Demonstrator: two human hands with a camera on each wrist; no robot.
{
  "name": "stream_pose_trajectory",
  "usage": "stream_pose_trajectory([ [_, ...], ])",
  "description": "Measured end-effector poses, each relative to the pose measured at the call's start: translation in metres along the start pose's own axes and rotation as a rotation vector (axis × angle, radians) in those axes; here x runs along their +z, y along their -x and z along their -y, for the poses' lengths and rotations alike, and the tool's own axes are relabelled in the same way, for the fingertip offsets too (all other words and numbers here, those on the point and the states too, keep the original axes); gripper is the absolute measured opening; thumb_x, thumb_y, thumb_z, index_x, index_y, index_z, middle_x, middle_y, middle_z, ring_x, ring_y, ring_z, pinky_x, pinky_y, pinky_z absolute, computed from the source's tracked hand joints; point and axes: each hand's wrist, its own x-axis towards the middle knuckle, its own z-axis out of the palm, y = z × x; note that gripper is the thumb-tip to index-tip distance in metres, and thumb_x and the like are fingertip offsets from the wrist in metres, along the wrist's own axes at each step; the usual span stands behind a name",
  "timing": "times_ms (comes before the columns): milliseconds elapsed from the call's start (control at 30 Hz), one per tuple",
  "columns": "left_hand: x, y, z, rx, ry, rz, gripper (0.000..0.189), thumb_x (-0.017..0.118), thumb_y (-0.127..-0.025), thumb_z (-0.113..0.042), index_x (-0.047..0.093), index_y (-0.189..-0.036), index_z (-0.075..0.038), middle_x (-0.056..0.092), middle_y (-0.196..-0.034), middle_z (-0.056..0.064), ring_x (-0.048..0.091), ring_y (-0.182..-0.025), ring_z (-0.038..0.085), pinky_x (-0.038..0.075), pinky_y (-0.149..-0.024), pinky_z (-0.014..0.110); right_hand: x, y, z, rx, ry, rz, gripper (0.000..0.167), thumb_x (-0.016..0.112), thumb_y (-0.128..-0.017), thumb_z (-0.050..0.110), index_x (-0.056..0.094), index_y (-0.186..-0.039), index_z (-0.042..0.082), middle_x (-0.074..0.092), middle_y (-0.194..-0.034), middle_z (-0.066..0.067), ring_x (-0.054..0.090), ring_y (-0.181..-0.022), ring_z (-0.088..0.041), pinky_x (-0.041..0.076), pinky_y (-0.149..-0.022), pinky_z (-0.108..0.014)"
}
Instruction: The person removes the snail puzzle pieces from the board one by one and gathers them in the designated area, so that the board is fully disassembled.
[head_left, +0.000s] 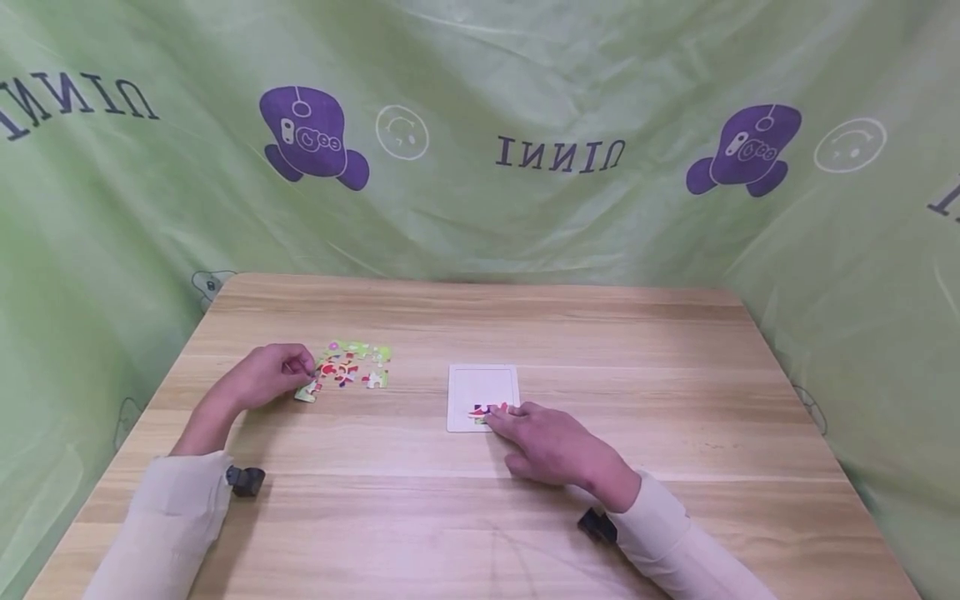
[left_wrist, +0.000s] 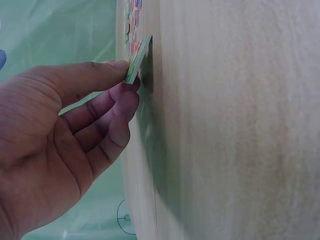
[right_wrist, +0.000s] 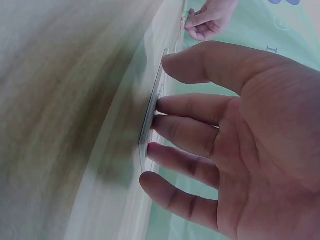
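Note:
My left hand (head_left: 258,379) pinches a thin green puzzle piece (left_wrist: 137,62) between thumb and fingers, tilted up off the tabletop in the left wrist view. Beside it lies a cluster of colourful puzzle pieces (head_left: 347,368), green, red and white. My right hand (head_left: 557,446) rests its fingertips on the lower right of a white puzzle board (head_left: 480,383). A few red, purple and green pieces (head_left: 478,412) sit at that lower end, partly hidden under the fingers. In the right wrist view those fingers (right_wrist: 187,137) are spread and nearly straight, touching the board's surface.
The wood-grain table (head_left: 420,517) has a rounded far edge against a green curtain (head_left: 480,225) with purple prints. A dark wrist device (head_left: 246,481) sits at the left cuff and another dark device (head_left: 597,526) at the right cuff.

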Motion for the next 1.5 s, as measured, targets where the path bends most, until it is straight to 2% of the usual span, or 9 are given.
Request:
stream_pose_trajectory([
  [167, 0.001, -0.001, 0.001, 0.001, -0.010, -0.003, 0.006, 0.070, -0.093, -0.001, 0.067, -0.098, -0.004, 0.063, -0.087, 0.003, 0.057, -0.081, 0.021, 0.049, -0.071, 0.035, -0.001, 0.001, -0.004, 0.005, -0.026, -0.011, 0.051, 0.062, -0.097, 0.020, 0.057, -0.147, 0.013, 0.055, -0.149, -0.003, 0.058, -0.123, -0.026, 0.052, -0.095, -0.045],
  [333, 0.000, -0.002, 0.001, 0.027, -0.019, -0.014, 0.005, 0.069, -0.094, -0.001, 0.068, -0.099, -0.004, 0.064, -0.088, 0.003, 0.058, -0.082, 0.021, 0.049, -0.072, 0.036, -0.003, 0.001, -0.007, -0.029, -0.046, -0.039, 0.044, 0.061, -0.097, 0.018, 0.062, -0.140, 0.012, 0.054, -0.150, -0.003, 0.058, -0.125, -0.026, 0.051, -0.097, -0.045],
  [567, 0.003, -0.001, 0.001, 0.027, 0.000, 0.006, 0.005, 0.069, -0.095, -0.002, 0.068, -0.099, -0.005, 0.063, -0.088, 0.003, 0.057, -0.082, 0.021, 0.048, -0.072, 0.036, -0.004, 0.004, -0.011, -0.032, -0.073, -0.046, 0.046, 0.061, -0.097, 0.019, 0.062, -0.142, 0.011, 0.059, -0.145, -0.004, 0.054, -0.134, -0.026, 0.044, -0.107, -0.045],
  [900, 0.006, -0.003, 0.000, 0.025, -0.019, 0.005, 0.005, 0.069, -0.095, -0.001, 0.068, -0.099, -0.004, 0.063, -0.087, 0.003, 0.056, -0.082, 0.021, 0.048, -0.073, 0.038, -0.005, 0.006, -0.012, -0.039, -0.077, -0.039, 0.048, 0.061, -0.097, 0.019, 0.061, -0.144, 0.010, 0.059, -0.145, -0.006, 0.054, -0.134, -0.027, 0.044, -0.107, -0.046],
  [1200, 0.006, -0.001, -0.002, 0.018, -0.050, 0.005, 0.004, 0.069, -0.097, -0.007, 0.068, -0.100, -0.004, 0.063, -0.088, 0.003, 0.056, -0.082, 0.022, 0.048, -0.074, 0.040, -0.005, 0.008, -0.014, -0.057, -0.075, -0.031, 0.046, 0.060, -0.098, 0.019, 0.061, -0.142, 0.008, 0.057, -0.147, -0.007, 0.053, -0.135, -0.026, 0.042, -0.109, -0.045],
  [1333, 0.006, 0.000, -0.007, 0.026, -0.074, 0.000, 0.005, 0.069, -0.098, -0.011, 0.068, -0.099, -0.007, 0.059, -0.080, 0.000, 0.053, -0.073, 0.020, 0.046, -0.067, 0.037, -0.005, 0.009, -0.017, -0.076, -0.091, -0.031, 0.044, 0.060, -0.099, 0.018, 0.061, -0.141, 0.005, 0.055, -0.149, -0.009, 0.052, -0.136, -0.025, 0.041, -0.111, -0.044],
  [1500, 0.005, -0.001, -0.020, 0.047, -0.089, 0.004, 0.006, 0.069, -0.099, -0.014, 0.067, -0.099, -0.008, 0.055, -0.070, -0.001, 0.049, -0.062, 0.017, 0.041, -0.057, 0.033, -0.004, 0.009, -0.018, -0.086, -0.106, -0.023, 0.042, 0.060, -0.100, 0.017, 0.062, -0.140, 0.004, 0.053, -0.150, -0.010, 0.051, -0.137, -0.026, 0.040, -0.111, -0.044],
])
